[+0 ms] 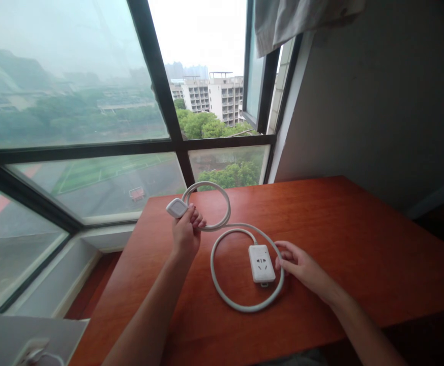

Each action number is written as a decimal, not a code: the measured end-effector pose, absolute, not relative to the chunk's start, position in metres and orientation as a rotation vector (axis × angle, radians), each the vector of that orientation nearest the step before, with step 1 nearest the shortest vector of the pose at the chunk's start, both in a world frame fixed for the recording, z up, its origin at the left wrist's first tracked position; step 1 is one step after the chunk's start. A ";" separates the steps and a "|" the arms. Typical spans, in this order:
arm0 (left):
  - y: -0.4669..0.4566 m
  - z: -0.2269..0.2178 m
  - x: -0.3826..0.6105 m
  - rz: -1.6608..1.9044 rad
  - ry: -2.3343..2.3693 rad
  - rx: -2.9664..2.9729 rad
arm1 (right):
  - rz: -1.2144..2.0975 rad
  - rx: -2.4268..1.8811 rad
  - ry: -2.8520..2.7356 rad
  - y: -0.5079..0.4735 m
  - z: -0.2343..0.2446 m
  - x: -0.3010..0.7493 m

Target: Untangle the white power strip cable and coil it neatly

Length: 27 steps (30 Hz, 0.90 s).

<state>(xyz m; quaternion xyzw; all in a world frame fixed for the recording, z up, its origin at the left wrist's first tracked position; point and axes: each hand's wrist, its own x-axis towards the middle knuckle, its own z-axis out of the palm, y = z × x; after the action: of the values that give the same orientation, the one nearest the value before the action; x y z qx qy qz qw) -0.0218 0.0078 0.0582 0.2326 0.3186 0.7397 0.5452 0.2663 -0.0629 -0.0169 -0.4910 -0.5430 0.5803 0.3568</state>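
My left hand (187, 227) is closed around the plug end of a white extension cord, holding it up above the table. The square white plug (177, 208) sticks out past my thumb, and a loop of cord (229, 203) hangs beside it. On the tabletop the rest of the cord lies in a wide ring around the white socket block (262, 263), its outlet face up. My right hand (296, 262) is at the ring's right side, fingers curled with the tips at the cord; they appear to pinch it lightly.
The reddish-brown wooden table (344, 244) stands against dark-framed windows (130, 147), with one pane open. A grey wall (362, 117) rises behind its right side, and a curtain (298, 20) hangs at the top. A wall outlet with a cord (34, 353) is at the lower left.
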 end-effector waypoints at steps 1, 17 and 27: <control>0.008 0.058 -0.022 1.751 0.755 0.551 | 1.475 -1.277 -1.418 -0.062 -0.018 0.266; 0.005 0.056 -0.016 1.720 0.773 0.578 | 0.882 -1.589 -1.890 -0.056 -0.025 0.265; 0.005 0.054 -0.015 1.719 0.787 0.570 | 0.266 -1.172 -2.542 -0.066 0.010 0.248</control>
<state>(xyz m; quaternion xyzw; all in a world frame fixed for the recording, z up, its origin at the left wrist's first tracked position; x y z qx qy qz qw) -0.0145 0.0053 0.0541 0.2409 0.3327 0.7264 0.5511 0.2476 -0.0664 0.0104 -0.4113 -0.8917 0.0934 0.1641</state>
